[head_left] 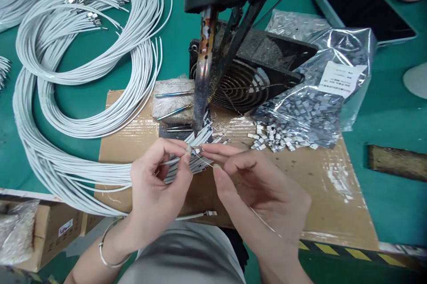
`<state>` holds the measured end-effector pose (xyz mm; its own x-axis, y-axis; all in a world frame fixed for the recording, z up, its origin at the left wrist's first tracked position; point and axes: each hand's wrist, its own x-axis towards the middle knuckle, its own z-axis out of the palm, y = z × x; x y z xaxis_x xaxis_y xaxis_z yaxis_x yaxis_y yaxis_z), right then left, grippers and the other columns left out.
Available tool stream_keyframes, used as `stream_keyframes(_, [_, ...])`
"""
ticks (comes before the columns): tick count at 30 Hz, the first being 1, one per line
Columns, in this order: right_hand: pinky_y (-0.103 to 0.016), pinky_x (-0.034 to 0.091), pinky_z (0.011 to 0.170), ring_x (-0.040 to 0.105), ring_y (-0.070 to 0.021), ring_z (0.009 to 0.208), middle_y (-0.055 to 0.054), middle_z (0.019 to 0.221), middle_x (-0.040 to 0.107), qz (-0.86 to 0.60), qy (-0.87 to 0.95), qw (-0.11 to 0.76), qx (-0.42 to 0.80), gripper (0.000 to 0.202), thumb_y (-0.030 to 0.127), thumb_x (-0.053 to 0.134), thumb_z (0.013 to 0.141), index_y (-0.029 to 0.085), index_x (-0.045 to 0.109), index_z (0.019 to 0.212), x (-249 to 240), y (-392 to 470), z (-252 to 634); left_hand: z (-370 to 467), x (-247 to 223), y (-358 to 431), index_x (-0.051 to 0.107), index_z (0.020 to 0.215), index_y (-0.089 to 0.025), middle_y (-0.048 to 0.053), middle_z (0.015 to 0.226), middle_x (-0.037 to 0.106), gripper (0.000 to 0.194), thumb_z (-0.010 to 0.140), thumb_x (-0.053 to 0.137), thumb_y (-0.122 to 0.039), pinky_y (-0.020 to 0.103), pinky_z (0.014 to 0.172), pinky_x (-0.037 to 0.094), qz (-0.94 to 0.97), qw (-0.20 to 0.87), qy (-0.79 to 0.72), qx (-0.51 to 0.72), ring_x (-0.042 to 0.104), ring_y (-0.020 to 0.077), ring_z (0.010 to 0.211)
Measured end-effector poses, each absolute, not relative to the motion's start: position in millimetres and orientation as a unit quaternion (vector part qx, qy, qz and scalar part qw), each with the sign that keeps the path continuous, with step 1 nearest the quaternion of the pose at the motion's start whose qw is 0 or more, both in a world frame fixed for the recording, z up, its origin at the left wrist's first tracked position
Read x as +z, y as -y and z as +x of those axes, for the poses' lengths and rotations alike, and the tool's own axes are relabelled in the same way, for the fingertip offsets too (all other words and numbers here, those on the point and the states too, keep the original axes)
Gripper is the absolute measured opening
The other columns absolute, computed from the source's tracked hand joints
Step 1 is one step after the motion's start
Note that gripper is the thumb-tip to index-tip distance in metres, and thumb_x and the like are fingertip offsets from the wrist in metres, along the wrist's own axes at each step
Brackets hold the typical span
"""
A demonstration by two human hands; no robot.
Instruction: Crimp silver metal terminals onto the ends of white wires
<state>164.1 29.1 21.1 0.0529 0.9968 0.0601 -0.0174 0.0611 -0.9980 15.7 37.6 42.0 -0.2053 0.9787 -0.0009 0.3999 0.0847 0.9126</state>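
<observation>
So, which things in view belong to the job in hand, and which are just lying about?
Likely part of the job:
left hand and right hand, meeting at a small metal piece
thin wire, in the right hand
soldering iron
white cables
loose metal clips
bag of clips

Probably just lying about:
phone
brown strip

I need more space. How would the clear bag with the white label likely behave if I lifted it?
The clear bag would probably sag and crumple, since it looks thin and creased. The many small pieces inside would likely shift as it tilts. It might spill if open: similar loose pieces lie at its edge.
</observation>
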Motion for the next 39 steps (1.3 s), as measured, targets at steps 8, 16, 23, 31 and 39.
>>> stream_keyframes(8, [-0.030, 0.065, 0.099, 0.079, -0.0204, 0.117, 0.000, 0.102, 0.081, -0.490, 0.495, 0.530, 0.484, 0.026, 0.002, 0.072, 0.092, 0.026, 0.062, 0.089, 19.6, -30.4, 166.1, 15.4, 38.0, -35.3, 0.066, 0.085, -0.022, -0.002, 0.091, 0.078, 0.017, 0.094, 0.070, -0.008, 0.023, 0.050, 0.037, 0.550, 0.318, -0.649, 0.420, 0.057, 0.0082, 0.058])
stream_keyframes(16, [-0.031, 0.066, 0.097, 0.081, -0.0202, 0.111, -0.002, 0.108, 0.083, -0.495, 0.494, 0.530, 0.479, 0.025, 0.003, 0.073, 0.091, 0.025, 0.062, 0.088, 19.5, -31.8, 165.8, 15.1, 36.1, -32.7, 0.067, 0.086, -0.022, 0.000, 0.092, 0.079, 0.017, 0.093, 0.070, -0.007, 0.024, 0.050, 0.039, 0.555, 0.308, -0.647, 0.422, 0.059, 0.0093, 0.059])
stream_keyframes(23, [-0.029, 0.066, 0.098, 0.081, -0.0193, 0.112, -0.002, 0.108, 0.083, -0.496, 0.488, 0.531, 0.484, 0.023, 0.004, 0.073, 0.094, 0.025, 0.063, 0.088, 20.6, -32.9, 165.1, 16.7, 39.1, -38.3, 0.067, 0.082, -0.022, 0.002, 0.091, 0.079, 0.016, 0.092, 0.072, -0.010, 0.024, 0.050, 0.039, 0.525, 0.334, -0.657, 0.426, 0.067, 0.0137, 0.068])
stream_keyframes(31, [-0.028, 0.066, 0.100, 0.080, -0.0184, 0.114, -0.001, 0.105, 0.082, -0.498, 0.470, 0.532, 0.498, 0.021, 0.008, 0.072, 0.097, 0.025, 0.064, 0.086, 22.0, -36.1, 165.6, 16.5, 44.6, -45.3, 0.069, 0.078, -0.021, 0.003, 0.087, 0.080, 0.013, 0.086, 0.075, -0.013, 0.023, 0.047, 0.037, 0.485, 0.374, -0.657, 0.439, 0.066, 0.0134, 0.065])
stream_keyframes(39, [-0.032, 0.070, 0.096, 0.082, -0.0224, 0.110, -0.004, 0.109, 0.084, -0.495, 0.456, 0.547, 0.497, 0.020, 0.010, 0.072, 0.097, 0.024, 0.066, 0.084, 25.9, -43.3, 162.6, 19.3, 48.7, -55.1, 0.069, 0.075, -0.020, 0.004, 0.088, 0.080, 0.014, 0.083, 0.077, -0.013, 0.023, 0.046, 0.034, 0.461, 0.385, -0.660, 0.450, 0.063, 0.0133, 0.066])
